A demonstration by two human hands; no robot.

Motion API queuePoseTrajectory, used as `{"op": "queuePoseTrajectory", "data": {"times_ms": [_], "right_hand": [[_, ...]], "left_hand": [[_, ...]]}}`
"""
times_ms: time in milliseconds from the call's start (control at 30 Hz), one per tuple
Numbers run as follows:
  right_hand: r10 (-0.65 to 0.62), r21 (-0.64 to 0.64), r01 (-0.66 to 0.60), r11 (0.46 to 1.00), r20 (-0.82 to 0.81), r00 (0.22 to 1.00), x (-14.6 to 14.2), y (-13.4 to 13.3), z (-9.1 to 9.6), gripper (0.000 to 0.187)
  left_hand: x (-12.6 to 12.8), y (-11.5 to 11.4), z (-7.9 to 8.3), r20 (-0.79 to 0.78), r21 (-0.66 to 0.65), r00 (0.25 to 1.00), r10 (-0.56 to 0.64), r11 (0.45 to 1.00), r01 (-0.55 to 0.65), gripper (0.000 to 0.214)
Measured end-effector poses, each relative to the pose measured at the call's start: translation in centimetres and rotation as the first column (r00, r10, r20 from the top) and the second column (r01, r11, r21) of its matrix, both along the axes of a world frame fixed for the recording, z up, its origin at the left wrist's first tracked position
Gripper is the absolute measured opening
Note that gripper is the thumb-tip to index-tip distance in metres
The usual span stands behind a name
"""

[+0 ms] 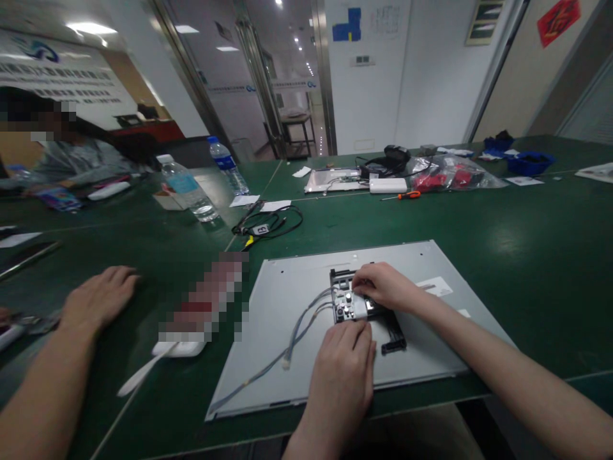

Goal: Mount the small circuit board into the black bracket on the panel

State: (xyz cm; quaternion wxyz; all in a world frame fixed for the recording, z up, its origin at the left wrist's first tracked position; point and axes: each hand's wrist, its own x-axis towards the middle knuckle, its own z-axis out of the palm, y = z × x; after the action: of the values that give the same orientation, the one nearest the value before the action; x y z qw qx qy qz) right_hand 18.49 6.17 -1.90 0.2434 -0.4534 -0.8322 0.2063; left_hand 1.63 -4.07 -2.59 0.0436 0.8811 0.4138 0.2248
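Note:
A circuit board (pixel 345 308) with silver and white parts sits in a black plastic bracket (pixel 393 347) on a flat grey-white panel (pixel 268 294). From above and to the right, my right hand (pixel 385 286) bends its fingers down onto the board's far right side. At the near edge, my left hand (pixel 342 364) has its fingers drawn together against the board and bracket. Their fingertips are partly hidden. Grey cables (pixel 299 335) run leftward from the board across the panel, with a white connector (pixel 286 364) at one end.
Left of the panel, another person's hand (pixel 100 297) rests on the green table (pixel 325 220). A phone with a white cable (pixel 179 348) lies between. Beyond are a coiled black cable (pixel 275 225), water bottles (pixel 189 188), an orange screwdriver (pixel 409 195) and a plastic bag (pixel 454 176).

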Motion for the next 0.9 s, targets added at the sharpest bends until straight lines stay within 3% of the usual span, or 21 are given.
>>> {"op": "queuePoseTrajectory", "data": {"times_ms": [400,700,900], "right_hand": [[0.032,0.002,-0.032,0.999,-0.001,0.999,0.05,-0.28,0.25,0.011],[0.042,0.008,-0.042,0.999,-0.015,0.999,-0.06,-0.43,0.40,0.007],[0.059,-0.023,-0.060,0.998,-0.008,0.998,0.11,-0.28,0.45,0.007]], "left_hand": [[-0.10,0.07,0.25,0.038,0.035,0.998,-0.058,0.998,0.056,0.026],[-0.62,0.34,-0.31,0.047,-0.036,0.998,0.034,0.999,-0.032,0.036],[-0.43,0.17,0.07,0.020,0.029,0.995,0.095,0.995,-0.096,0.028]]}}
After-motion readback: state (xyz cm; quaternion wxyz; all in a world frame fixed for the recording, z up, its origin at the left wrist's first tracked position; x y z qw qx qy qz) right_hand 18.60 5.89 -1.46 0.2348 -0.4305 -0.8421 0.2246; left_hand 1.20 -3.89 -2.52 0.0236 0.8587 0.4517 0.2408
